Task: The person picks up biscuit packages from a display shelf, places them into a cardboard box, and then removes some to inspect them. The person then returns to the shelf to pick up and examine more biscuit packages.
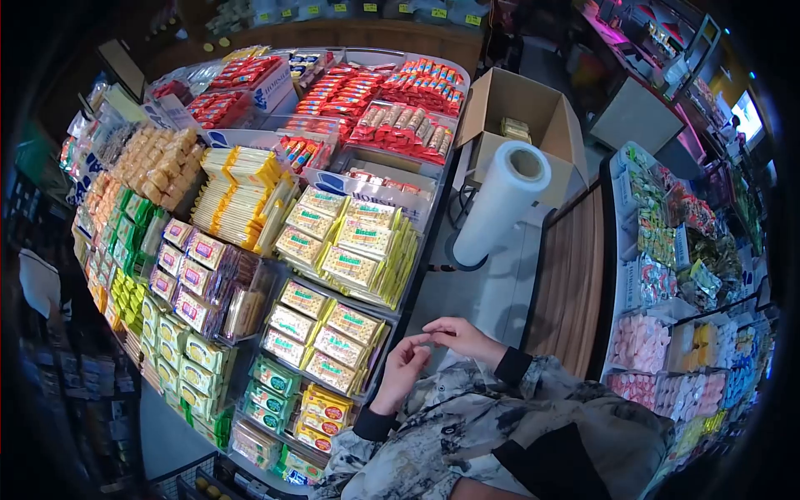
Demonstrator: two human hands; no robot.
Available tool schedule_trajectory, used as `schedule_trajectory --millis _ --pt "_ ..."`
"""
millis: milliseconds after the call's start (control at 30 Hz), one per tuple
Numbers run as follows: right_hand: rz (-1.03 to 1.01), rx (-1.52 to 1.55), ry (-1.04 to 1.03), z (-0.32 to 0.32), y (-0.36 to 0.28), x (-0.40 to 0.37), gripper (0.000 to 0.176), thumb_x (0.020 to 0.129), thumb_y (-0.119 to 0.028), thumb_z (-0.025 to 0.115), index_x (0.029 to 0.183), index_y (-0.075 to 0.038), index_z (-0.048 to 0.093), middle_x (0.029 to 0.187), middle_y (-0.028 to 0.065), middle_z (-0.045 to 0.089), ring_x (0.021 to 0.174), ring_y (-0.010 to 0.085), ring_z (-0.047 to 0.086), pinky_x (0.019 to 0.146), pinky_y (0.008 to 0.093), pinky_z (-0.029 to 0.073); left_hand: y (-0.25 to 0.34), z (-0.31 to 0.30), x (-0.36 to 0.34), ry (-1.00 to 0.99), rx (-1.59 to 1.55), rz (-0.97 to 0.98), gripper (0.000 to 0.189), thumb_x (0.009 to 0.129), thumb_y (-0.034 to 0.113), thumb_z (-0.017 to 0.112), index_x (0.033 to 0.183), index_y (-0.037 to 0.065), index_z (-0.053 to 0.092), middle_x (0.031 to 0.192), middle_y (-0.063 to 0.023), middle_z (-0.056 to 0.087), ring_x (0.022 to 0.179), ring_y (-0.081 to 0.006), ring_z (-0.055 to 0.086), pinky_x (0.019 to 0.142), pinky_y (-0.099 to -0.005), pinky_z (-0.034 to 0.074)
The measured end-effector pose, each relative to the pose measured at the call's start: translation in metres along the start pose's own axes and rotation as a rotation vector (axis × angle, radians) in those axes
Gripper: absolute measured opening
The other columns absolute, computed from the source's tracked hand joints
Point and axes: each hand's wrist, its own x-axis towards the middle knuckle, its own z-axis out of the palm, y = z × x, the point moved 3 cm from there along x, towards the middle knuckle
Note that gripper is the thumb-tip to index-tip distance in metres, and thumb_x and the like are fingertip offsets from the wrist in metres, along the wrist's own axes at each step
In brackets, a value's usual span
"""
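the left hand (402, 373) and the right hand (468, 339) come together by the coat (492, 408). their fingers are bent and the tips are touching, or very near it. i can't tell if they pinch something thin or hold nothing at all. the biscuits (341, 346) sit in neat stacks in a bin just beside the left hand, and neither hand seems to be on them.

each pack is probably light. it looks flat and stiff, but what is inside may snap if squeezed hard. the shiny wrap could be slippery. the best hold is likely a soft one, thumb and fingers on the two long sides, not pressing on the middle.

the low packs hide under the top ones. the tiny print is hard to read. past the roll (497, 208), the box (473, 104) shows only part of its inside. the corners go dark, so things there are hard to make out.
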Motion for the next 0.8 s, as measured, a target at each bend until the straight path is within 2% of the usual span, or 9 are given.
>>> schedule_trajectory --millis 133,333,433,500,533,633,800 --pt "-0.043 0.089 -0.002 -0.029 0.016 -0.001 0.026 0.087 0.0 0.048 0.111 0.001 0.057 0.084 0.0034 0.061 0.074 0.0074 0.056 0.066 0.022 0.046 -0.021 0.029 0.01 0.026 0.086 -0.026 0.026 0.09 0.009 0.052 0.116 0.003 0.053 0.08 0.0017 0.057 0.072 -0.0049 0.051 0.067 -0.0196 0.041" --pt "-0.031 -0.001 -0.068 -0.107 0.014 -0.007 0.027 0.086 0.001 0.045 0.11 -0.001 0.057 0.082 0.0037 0.06 0.069 0.0075 0.053 0.061 0.0219 0.044 -0.039 0.101 0.063 0.063 0.087 0.001 0.026 0.088 0.006 0.053 0.114 0.001 0.054 0.08 0.0007 0.057 0.072 -0.0048 0.051 0.069 -0.0188 0.042" --pt "-0.041 0.031 -0.005 -0.167 0.008 -0.009 0.026 0.087 0.0 0.046 0.11 -0.001 0.057 0.082 0.0034 0.06 0.07 0.0073 0.053 0.062 0.0225 0.044 -0.037 0.144 0.103 0.062 0.155 0.023 0.026 0.088 0.005 0.054 0.113 0.001 0.054 0.08 0.0007 0.056 0.073 -0.0057 0.051 0.068 -0.0196 0.042" --pt "-0.14 0.045 0.142 -0.211 0.005 -0.014 0.025 0.087 -0.001 0.048 0.11 -0.001 0.058 0.083 0.0032 0.06 0.072 0.0073 0.053 0.064 0.0229 0.045 -0.034 0.172 0.133 0.042 0.17 0.06 0.026 0.088 0.006 0.054 0.113 0.001 0.054 0.079 0.001 0.056 0.073 -0.0053 0.051 0.067 -0.0193 0.042" --pt "-0.135 0.051 0.151 -0.231 0.002 -0.019 0.025 0.087 -0.001 0.048 0.11 -0.001 0.058 0.083 0.0032 0.06 0.072 0.0073 0.053 0.064 0.0229 0.045 -0.03 0.187 0.147 0.025 0.181 0.098 0.026 0.088 0.006 0.054 0.113 0.001 0.054 0.079 0.0014 0.056 0.073 -0.0049 0.05 0.067 -0.0191 0.041" --pt "-0.162 0.059 0.361 -0.285 -0.016 -0.037 0.024 0.086 -0.003 0.053 0.11 -0.001 0.058 0.082 0.001 0.058 0.073 0.008 0.053 0.065 0.0228 0.045 -0.022 0.232 0.193 0.001 0.21 0.171 0.025 0.088 0.005 0.054 0.112 0.001 0.055 0.078 0.0019 0.055 0.072 -0.0044 0.05 0.065 -0.0187 0.041" --pt "-0.177 0.098 0.46 -0.349 -0.021 -0.059 0.024 0.087 -0.004 0.053 0.11 -0.001 0.057 0.083 0.0009 0.058 0.075 0.0079 0.054 0.067 0.0223 0.045 0.016 0.313 0.254 -0.057 0.139 0.314 0.025 0.088 0.005 0.054 0.112 0.001 0.054 0.08 0.0013 0.054 0.073 -0.0045 0.05 0.066 -0.0192 0.043"
